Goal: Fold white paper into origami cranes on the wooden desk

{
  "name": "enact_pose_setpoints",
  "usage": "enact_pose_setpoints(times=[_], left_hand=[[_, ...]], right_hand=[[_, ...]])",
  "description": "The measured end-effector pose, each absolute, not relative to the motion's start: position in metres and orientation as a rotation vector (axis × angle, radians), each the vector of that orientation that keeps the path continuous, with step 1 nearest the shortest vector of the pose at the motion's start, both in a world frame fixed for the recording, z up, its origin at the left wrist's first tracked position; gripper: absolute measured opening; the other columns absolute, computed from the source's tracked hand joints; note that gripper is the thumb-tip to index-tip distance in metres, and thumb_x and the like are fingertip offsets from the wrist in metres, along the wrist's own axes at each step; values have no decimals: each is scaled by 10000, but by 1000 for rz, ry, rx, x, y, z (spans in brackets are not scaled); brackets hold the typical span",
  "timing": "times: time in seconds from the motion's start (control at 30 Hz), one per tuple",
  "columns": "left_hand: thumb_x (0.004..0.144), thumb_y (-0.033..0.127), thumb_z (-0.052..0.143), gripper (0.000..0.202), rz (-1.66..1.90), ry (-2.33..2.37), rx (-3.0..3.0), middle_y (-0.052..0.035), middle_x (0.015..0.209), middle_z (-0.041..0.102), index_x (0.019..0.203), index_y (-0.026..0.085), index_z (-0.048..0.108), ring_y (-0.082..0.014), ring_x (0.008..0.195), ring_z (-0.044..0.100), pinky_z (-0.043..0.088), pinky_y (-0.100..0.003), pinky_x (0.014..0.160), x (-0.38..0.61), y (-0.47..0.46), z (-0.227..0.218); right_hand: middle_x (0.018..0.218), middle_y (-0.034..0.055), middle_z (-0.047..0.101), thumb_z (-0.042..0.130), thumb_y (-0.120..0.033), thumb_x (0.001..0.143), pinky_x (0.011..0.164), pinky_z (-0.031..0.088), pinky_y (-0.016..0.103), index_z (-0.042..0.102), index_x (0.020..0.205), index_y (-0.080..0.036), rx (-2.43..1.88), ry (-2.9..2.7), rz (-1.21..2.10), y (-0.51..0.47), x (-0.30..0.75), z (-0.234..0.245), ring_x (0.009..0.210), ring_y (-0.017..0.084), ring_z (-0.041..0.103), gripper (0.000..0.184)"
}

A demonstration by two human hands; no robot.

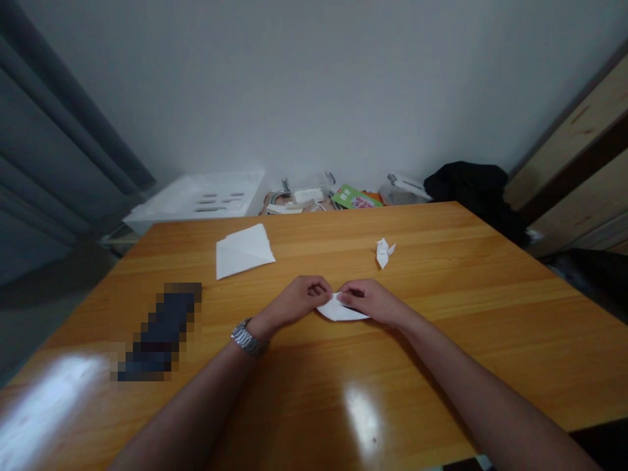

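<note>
Between my two hands a folded piece of white paper rests on or just above the wooden table. My left hand, with a metal watch on its wrist, pinches the paper's upper left edge. From the other side my right hand grips the same paper, its thumb and fingers closed on the upper right part and hiding it. Beyond my right hand lies a small folded white paper figure. Several sheets of white paper are stacked past my left hand.
A dark pixelated object lies left on the wooden table. Behind the far edge are a white foam tray, a green booklet and assorted clutter. Black cloth sits at the back right, near wooden boards.
</note>
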State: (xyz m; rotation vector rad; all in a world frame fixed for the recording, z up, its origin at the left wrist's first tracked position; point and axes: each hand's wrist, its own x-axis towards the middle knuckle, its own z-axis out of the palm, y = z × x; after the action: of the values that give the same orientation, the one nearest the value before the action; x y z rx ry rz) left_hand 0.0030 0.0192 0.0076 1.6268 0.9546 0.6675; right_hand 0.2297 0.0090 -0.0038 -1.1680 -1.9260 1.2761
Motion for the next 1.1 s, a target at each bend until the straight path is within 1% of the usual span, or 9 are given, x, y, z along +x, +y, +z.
enact_pose_setpoints(times=[0.1, 0.2, 0.37, 0.53, 0.63, 0.7, 0.8, 0.93, 1.1], left_hand=[[823, 352, 695, 203, 666, 948, 1643, -30, 753, 690, 852, 152, 709, -145, 688, 606, 454, -247, 654, 4, 18, 8], [833, 364, 679, 214, 719, 957, 1636, -31, 769, 686, 858, 152, 691, -147, 700, 607, 449, -242, 653, 5, 19, 6], [818, 389, 672, 234, 894, 1089, 1608, -28, 795, 679, 873, 162, 667, -154, 718, 608, 454, -245, 656, 5, 23, 5], [778, 364, 683, 210, 1054, 1212, 1441, -15, 787, 654, 812, 164, 630, -133, 685, 581, 418, -219, 595, 8, 22, 8], [782, 345, 681, 199, 1080, 1200, 1336, 14, 723, 614, 814, 168, 595, -98, 579, 514, 359, -200, 518, 13, 19, 6], [789, 343, 686, 207, 1089, 1159, 1307, 32, 668, 575, 801, 168, 577, -83, 549, 479, 347, -193, 511, 18, 16, 4], [792, 353, 692, 228, 1082, 1097, 1279, 32, 661, 574, 782, 171, 555, -86, 573, 509, 382, -193, 540, 23, 11, 2], [785, 324, 717, 230, 1034, 1040, 1316, 4, 730, 632, 775, 167, 549, -116, 678, 605, 475, -215, 629, 27, 7, 4], [821, 392, 742, 303, 1007, 953, 1235, -34, 865, 666, 921, 154, 585, -139, 810, 665, 574, -274, 761, 26, 7, 6]], right_hand=[[713, 15, 659, 660, -521, 862, 588, 387, 242, 738, 852, -132, -1182, -1890, 1325, 9, 230, -3, 635, 136, 535, 396], [725, 22, 665, 669, -569, 851, 597, 436, 242, 712, 797, -136, -1168, -1753, 1367, 10, 229, -2, 662, 141, 567, 438], [899, 103, 736, 582, -695, 875, 607, 593, 302, 670, 985, -169, -1215, -1196, 1533, 11, 228, 4, 709, 187, 692, 545], [896, 120, 744, 582, -742, 847, 589, 613, 279, 619, 975, -178, -1230, -1162, 1558, 8, 225, 11, 661, 169, 708, 579], [919, 105, 741, 676, -707, 799, 603, 600, 260, 597, 981, -183, -1213, -1274, 1560, 3, 219, 11, 684, 155, 705, 560], [893, 84, 732, 742, -658, 765, 605, 591, 261, 580, 977, -189, -1217, -1293, 1536, -1, 215, 10, 692, 156, 703, 541], [879, 67, 716, 777, -592, 758, 640, 593, 284, 588, 988, -185, -1185, -1291, 1493, -3, 212, 9, 734, 168, 704, 504], [884, 64, 711, 750, -545, 788, 662, 591, 316, 619, 980, -178, -1171, -1310, 1428, 1, 214, 6, 740, 179, 681, 434], [940, 85, 734, 600, -423, 911, 727, 534, 333, 694, 1000, -153, -1238, -1639, 1138, 5, 219, 1, 811, 217, 672, 300]])
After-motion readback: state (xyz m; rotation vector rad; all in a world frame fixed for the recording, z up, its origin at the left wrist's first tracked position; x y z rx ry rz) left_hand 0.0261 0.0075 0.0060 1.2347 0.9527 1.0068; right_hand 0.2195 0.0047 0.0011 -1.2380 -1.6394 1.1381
